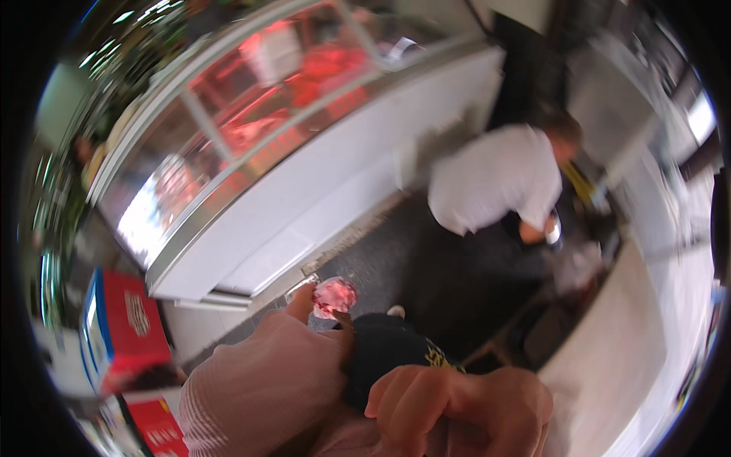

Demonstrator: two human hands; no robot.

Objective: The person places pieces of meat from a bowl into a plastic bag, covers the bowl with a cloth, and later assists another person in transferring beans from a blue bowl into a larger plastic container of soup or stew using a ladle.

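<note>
My left hand (304, 303), at the end of a light pink sleeve, is low by the foot of the display counter. It holds a piece of raw meat (335, 297), pink and red with pale parts. Blur hides how the fingers wrap around it. My right hand (462, 403) is large and close to the camera at the bottom, its fingers curled inward. The inside of that hand is hidden, so whether it grips anything does not show. Below it I see a dark apron (382, 348) with yellow print over my front.
A glass-fronted meat display case (274, 205) under red light runs along the left. A person in a white shirt (491, 177) bends over at the right. A pale counter (614, 331) curves along the right, and a red cooler (134, 314) stands at lower left.
</note>
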